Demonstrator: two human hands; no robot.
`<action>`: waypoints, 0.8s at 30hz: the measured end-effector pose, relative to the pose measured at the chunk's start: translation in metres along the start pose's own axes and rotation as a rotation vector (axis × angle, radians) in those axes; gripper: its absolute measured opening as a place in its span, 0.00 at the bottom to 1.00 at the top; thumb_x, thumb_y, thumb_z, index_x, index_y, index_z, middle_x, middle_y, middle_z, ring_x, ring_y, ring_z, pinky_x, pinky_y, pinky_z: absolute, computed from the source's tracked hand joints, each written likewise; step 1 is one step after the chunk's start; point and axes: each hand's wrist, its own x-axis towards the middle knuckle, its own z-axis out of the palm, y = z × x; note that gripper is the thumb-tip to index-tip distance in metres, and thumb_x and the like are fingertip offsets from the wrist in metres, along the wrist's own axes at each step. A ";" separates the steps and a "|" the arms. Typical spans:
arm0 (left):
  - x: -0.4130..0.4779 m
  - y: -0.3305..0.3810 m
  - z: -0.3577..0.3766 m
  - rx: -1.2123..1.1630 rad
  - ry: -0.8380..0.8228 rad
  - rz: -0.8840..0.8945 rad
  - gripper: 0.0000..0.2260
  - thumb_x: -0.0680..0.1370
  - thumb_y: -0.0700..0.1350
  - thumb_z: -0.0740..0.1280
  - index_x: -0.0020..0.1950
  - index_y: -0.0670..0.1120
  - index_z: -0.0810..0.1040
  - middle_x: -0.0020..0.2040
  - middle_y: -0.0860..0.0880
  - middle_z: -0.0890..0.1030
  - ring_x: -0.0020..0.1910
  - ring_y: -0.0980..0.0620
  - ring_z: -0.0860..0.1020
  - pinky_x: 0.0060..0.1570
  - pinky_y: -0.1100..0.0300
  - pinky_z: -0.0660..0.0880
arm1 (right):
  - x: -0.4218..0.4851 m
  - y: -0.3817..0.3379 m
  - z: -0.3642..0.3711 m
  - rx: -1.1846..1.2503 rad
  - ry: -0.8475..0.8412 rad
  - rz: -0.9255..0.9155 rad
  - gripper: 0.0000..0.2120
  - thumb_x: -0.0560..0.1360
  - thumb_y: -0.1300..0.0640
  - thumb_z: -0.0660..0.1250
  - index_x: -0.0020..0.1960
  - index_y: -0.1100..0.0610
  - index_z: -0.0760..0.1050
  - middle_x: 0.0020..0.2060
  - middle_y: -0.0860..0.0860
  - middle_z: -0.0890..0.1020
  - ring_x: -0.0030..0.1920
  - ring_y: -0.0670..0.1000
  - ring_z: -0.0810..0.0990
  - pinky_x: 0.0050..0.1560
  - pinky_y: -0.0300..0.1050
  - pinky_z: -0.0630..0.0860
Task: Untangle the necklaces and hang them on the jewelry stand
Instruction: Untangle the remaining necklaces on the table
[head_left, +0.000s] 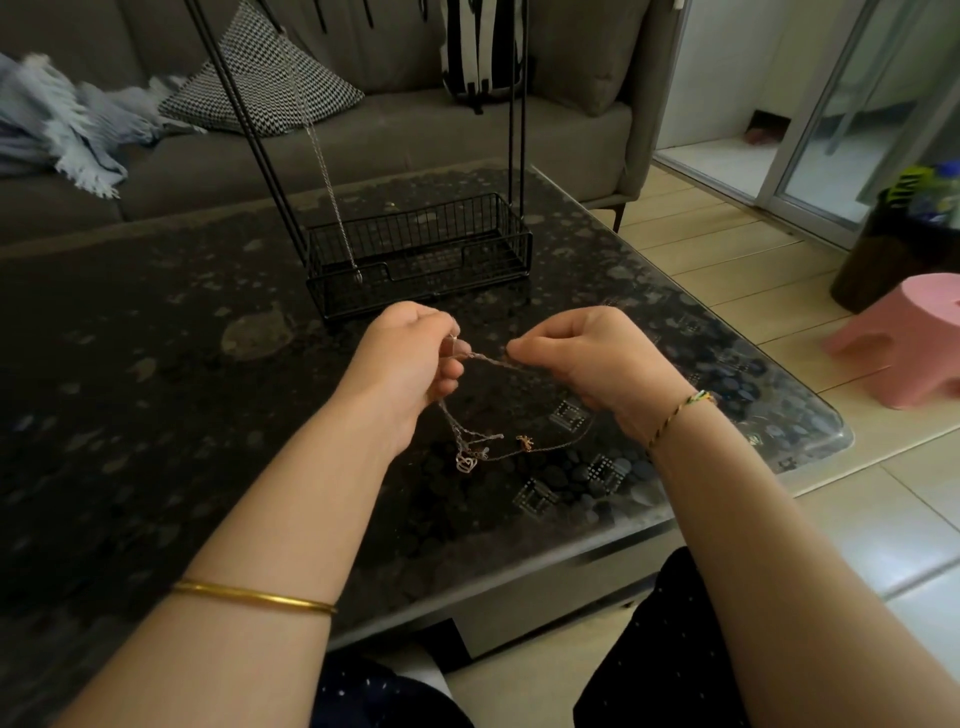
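Figure: a person is holding the tangled necklaces (488, 362) above the table (156, 364), just in front of the stand (467, 260). The left hand (410, 358) is pinching one end of a twisted stretch of chain between thumb and curled fingers. The right hand (587, 358) is pinching the other end, fingers likewise curled, so the twist is running taut between them. Below the left hand the slack lengths are drooping toward the tabletop, carrying a heart pendant (464, 461) and a gold charm (524, 441); whether they are touching the glass cannot be told. Likely hazards: pulling the hands further apart would probably be tightening the twist rather than opening it, and the fine links look liable to kink or snap under such tension. The dangling pendants could be catching in the loops as the chains turn, and a slipped pinch would be dropping the bundle back into a fresh knot. Counts: two hands, both occupied; at least two chains in the tangle, one silvery and one rose-toned, though the exact number cannot be told; two pendants; one stand; and one chain (333, 200) already hanging from that stand, its lower end lying inside the basket.
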 end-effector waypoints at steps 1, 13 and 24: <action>0.001 -0.001 0.000 0.033 0.016 0.026 0.07 0.81 0.40 0.59 0.46 0.47 0.74 0.40 0.48 0.78 0.33 0.55 0.73 0.32 0.62 0.71 | 0.000 0.000 0.001 -0.014 0.000 0.006 0.08 0.74 0.52 0.70 0.41 0.56 0.82 0.16 0.39 0.71 0.18 0.35 0.69 0.19 0.26 0.61; 0.002 -0.005 -0.005 0.169 0.206 0.140 0.07 0.84 0.46 0.54 0.53 0.49 0.71 0.40 0.48 0.78 0.35 0.54 0.76 0.26 0.65 0.67 | 0.000 0.004 -0.004 -0.090 -0.046 -0.025 0.03 0.71 0.58 0.73 0.38 0.53 0.82 0.38 0.46 0.82 0.40 0.41 0.78 0.39 0.29 0.72; 0.003 -0.008 -0.006 0.328 0.095 0.120 0.07 0.82 0.46 0.59 0.47 0.48 0.74 0.40 0.50 0.80 0.35 0.56 0.72 0.45 0.57 0.70 | 0.007 0.009 0.003 0.063 0.220 -0.029 0.07 0.76 0.59 0.66 0.40 0.54 0.76 0.30 0.46 0.74 0.27 0.41 0.69 0.26 0.31 0.67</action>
